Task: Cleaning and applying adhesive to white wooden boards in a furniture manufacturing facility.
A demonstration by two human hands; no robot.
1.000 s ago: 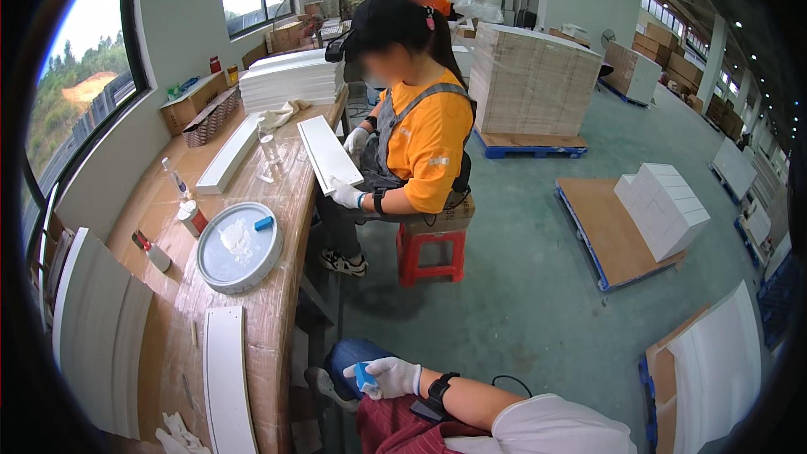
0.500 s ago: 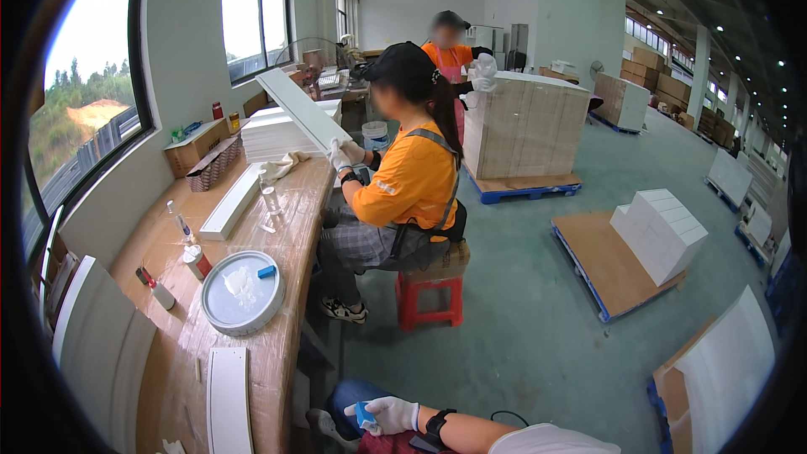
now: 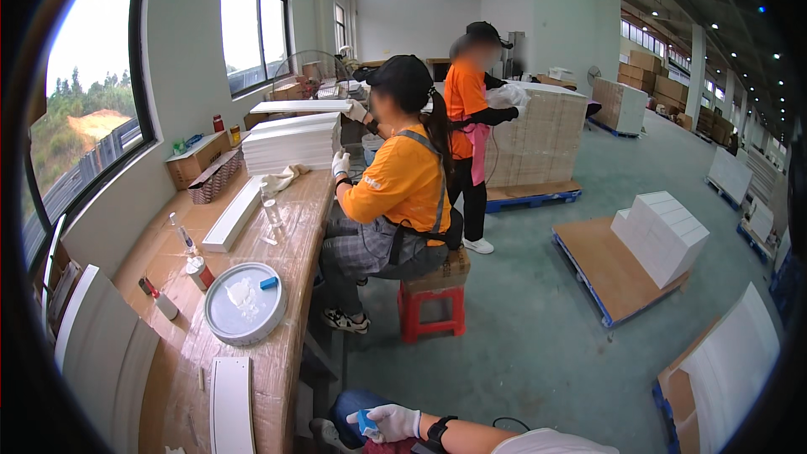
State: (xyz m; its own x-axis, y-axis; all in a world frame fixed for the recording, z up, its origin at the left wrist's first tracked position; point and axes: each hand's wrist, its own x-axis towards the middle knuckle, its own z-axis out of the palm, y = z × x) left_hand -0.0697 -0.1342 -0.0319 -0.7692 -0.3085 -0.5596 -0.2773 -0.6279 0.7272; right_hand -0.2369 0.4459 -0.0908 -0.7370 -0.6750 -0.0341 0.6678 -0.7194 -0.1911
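At the bottom of the view, my right hand is in a white glove with its fingers closed round a small blue block. It rests near my blue-trousered knee. My left hand is out of view. On the wrapped table beside me lies a long white panel. Beyond that panel is a round grey lid with white paste smeared on it. A second blue block sits on this lid, near its right rim.
A co-worker in orange sits on a red stool by a white panel stack. Another person stands by a wrapped pallet load. Bottles stand along the table; a pallet with white boxes is at right.
The seated co-worker's tilted panel has come down flat onto the stack. The standing person has moved round to the near side of the pallet load. My right hand has hardly moved.
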